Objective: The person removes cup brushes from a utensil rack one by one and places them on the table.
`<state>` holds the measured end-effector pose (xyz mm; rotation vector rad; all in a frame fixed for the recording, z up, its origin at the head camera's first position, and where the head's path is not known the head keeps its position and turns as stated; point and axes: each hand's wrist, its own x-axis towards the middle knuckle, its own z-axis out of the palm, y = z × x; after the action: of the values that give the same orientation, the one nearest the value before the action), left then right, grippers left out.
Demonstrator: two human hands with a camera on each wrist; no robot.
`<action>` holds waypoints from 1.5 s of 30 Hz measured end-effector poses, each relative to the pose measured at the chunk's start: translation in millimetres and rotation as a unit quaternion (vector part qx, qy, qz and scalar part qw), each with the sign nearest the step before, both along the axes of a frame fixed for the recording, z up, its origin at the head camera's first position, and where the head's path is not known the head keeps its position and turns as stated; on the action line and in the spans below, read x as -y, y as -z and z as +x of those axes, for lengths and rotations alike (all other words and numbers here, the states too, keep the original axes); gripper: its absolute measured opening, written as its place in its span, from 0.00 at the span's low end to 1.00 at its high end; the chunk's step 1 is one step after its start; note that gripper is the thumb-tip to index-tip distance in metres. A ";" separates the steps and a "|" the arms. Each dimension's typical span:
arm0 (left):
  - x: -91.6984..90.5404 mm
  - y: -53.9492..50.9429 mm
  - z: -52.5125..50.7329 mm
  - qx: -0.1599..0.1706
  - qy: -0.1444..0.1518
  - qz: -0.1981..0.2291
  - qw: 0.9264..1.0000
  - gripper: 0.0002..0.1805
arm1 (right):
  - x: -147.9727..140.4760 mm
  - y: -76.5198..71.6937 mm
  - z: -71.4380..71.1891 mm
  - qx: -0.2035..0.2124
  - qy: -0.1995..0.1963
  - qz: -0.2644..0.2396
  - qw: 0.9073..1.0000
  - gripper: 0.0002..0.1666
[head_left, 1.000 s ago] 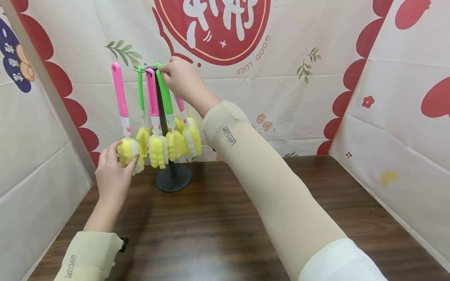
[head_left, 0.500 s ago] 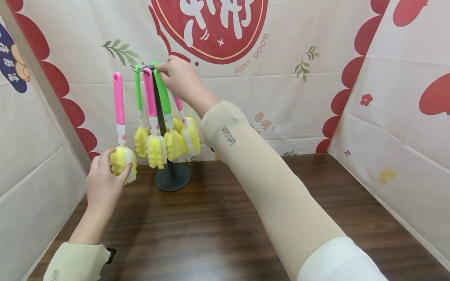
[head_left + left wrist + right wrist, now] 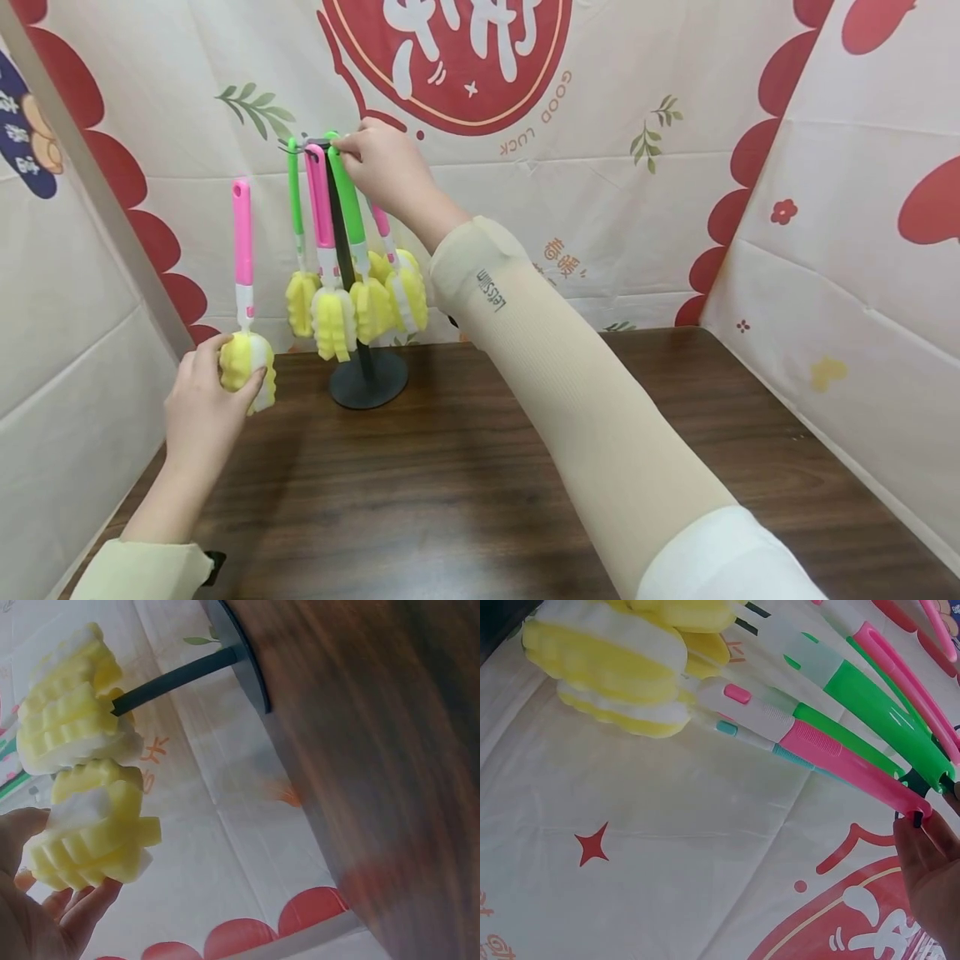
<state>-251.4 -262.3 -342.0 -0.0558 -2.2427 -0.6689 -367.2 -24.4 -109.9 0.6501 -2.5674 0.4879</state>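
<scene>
In the head view, my left hand [image 3: 206,408] grips the yellow and white sponge head of a pink-handled bottle brush [image 3: 243,242]. The brush stands upright in the air, apart from the black hook stand [image 3: 369,385] and to its left. My right hand [image 3: 386,162] pinches the stand's top, by the hooks; the fingertips are partly hidden. Hanging there are other sponge brushes, among them a pink one [image 3: 321,200] and a green one [image 3: 348,196]. From the right wrist view, the fingers touch the hook end beside a pink handle [image 3: 832,754].
The stand's round base rests near the back edge of a dark wooden table [image 3: 420,500]. Printed cloth [image 3: 630,217] with red motifs walls the back and both sides. The hanging sponge heads crowd close around the post.
My left hand has carried the pink-handled bottle brush down and leftward, away from the stand. The right hand keeps its place at the stand's top, and the other brushes still hang.
</scene>
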 end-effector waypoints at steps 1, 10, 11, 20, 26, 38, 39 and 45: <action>1.8 1.1 0.4 0.003 -0.002 0.002 1.000 0.31 | -0.2 0.2 -0.1 0.000 0.000 -0.002 1.000 0.22; 13.2 10.8 5.0 0.052 -0.007 0.008 0.999 0.31 | 0.3 1.1 -0.5 0.005 0.004 -0.004 1.000 0.22; 14.0 11.7 5.6 0.057 -0.007 0.007 0.998 0.31 | 0.4 1.6 -0.2 0.006 0.005 -0.002 1.000 0.22; 19.7 13.2 6.1 0.106 -0.005 -0.009 0.994 0.31 | -2.0 3.4 1.9 -0.006 0.012 0.002 1.000 0.22; 22.1 12.4 4.4 0.124 -0.002 -0.014 0.992 0.31 | -1.4 2.6 1.2 -0.005 0.013 -0.001 1.000 0.22; 24.0 11.9 5.1 0.125 -0.001 -0.020 0.992 0.31 | -0.6 2.1 0.8 -0.009 0.011 -0.007 1.000 0.22; 24.5 12.1 5.8 0.127 -0.001 -0.022 0.992 0.31 | -0.5 2.0 0.9 -0.008 0.011 -0.007 1.000 0.22; 29.0 12.5 11.4 0.130 -0.001 -0.036 0.991 0.31 | -0.5 2.5 1.8 -0.008 0.009 -0.009 1.000 0.22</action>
<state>-240.0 -291.3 -354.5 -0.0029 -2.5171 -0.6240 -365.4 -23.9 -112.3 0.6225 -2.5483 0.4958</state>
